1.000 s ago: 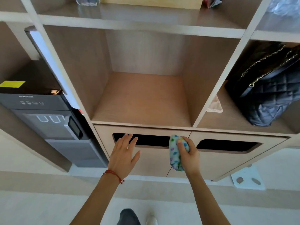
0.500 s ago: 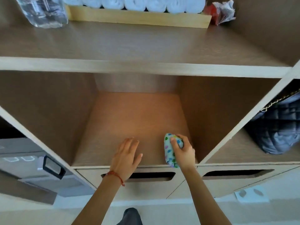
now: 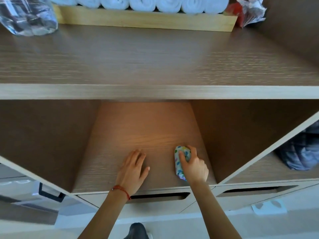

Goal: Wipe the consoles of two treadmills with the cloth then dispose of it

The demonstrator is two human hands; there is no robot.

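My right hand (image 3: 194, 167) grips a bunched cloth (image 3: 179, 163), pale with coloured spots, over the floor of an open wooden cubby (image 3: 146, 135). My left hand (image 3: 133, 171), with a red string on its wrist, hovers palm down beside it, fingers together and holding nothing. Both hands are inside the cubby's front edge. No treadmill is in view.
Below the cubby are two drawer fronts with dark slot handles (image 3: 158, 196) (image 3: 250, 189). On the shelf top (image 3: 155, 57) sit rolled white towels (image 3: 138, 2) in a wooden tray, a clear plastic bottle (image 3: 27, 16) and a crumpled wrapper (image 3: 250, 11). A dark quilted bag (image 3: 302, 152) fills the right cubby.
Both hands have moved up from the drawer fronts into the cubby, the cloth still held. The view has tilted up, bringing the shelf top into sight.
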